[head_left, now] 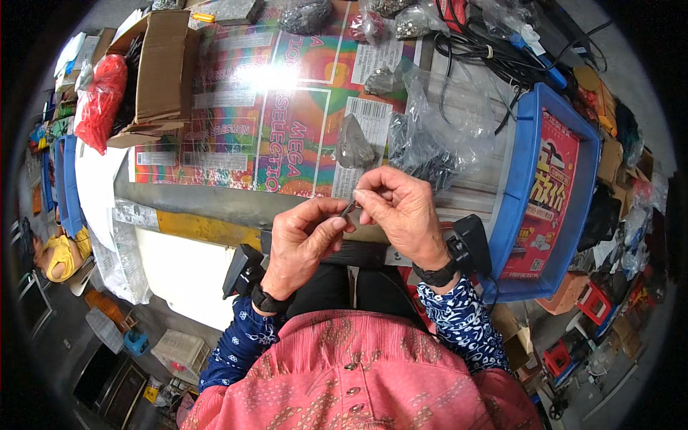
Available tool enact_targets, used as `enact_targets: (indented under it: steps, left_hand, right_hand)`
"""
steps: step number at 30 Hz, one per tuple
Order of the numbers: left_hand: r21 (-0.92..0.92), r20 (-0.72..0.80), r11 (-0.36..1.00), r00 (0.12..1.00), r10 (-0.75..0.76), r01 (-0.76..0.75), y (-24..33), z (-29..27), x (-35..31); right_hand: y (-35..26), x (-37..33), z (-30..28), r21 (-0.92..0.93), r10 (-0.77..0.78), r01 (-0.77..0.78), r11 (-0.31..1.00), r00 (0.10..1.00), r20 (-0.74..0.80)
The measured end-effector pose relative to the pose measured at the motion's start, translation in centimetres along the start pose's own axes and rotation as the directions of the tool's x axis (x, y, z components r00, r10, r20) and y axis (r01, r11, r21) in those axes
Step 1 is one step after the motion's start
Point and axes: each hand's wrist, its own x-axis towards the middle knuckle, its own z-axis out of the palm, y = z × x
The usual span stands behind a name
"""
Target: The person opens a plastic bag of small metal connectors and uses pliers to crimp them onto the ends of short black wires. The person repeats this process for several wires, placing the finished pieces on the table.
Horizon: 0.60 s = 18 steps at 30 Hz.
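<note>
My left hand point(307, 235) and my right hand point(403, 213) meet above the front edge of the table. Between the thumb and forefinger of the left hand is a small, thin dark metal piece point(348, 210), too small to name more exactly. The right fingertips pinch at its far end; whether they hold a second part is hidden. Just beyond my fingers lies a clear bag of small grey parts point(354, 145). A larger clear plastic bag point(438, 136) with dark parts point(433, 170) is to its right.
A printed colourful sheet point(294, 136) covers the table. An open cardboard box point(163, 75) stands at left beside a red plastic bag point(104, 100). On the right is a blue tray point(517, 204) with a red printed sheet. Black cables point(494, 61) and more bags lie at the back.
</note>
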Motion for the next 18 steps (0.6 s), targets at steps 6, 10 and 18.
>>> enact_targets:
  steps: [6, 10, 18]
  left_hand:
    - [0.301, -0.11, 0.945, 0.979, 0.169, -0.129, -0.5, -2.2, 0.8]
    - [0.703, -0.131, 0.684, 0.909, 0.396, -0.196, -1.1, -4.9, 2.4]
    - [0.907, -0.025, 0.367, 0.844, 0.536, -0.206, -3.8, -6.4, 4.8]
  right_hand:
    - [0.3, 0.7, -0.4, -0.361, -0.212, 0.149, 0.921, 0.967, -0.142]
    - [-0.3, 1.9, -1.6, -0.648, -0.336, 0.184, 0.739, 0.935, -0.118]
    - [-0.7, 4.5, -0.1, -0.764, -0.333, 0.246, 0.597, 0.942, 0.043]
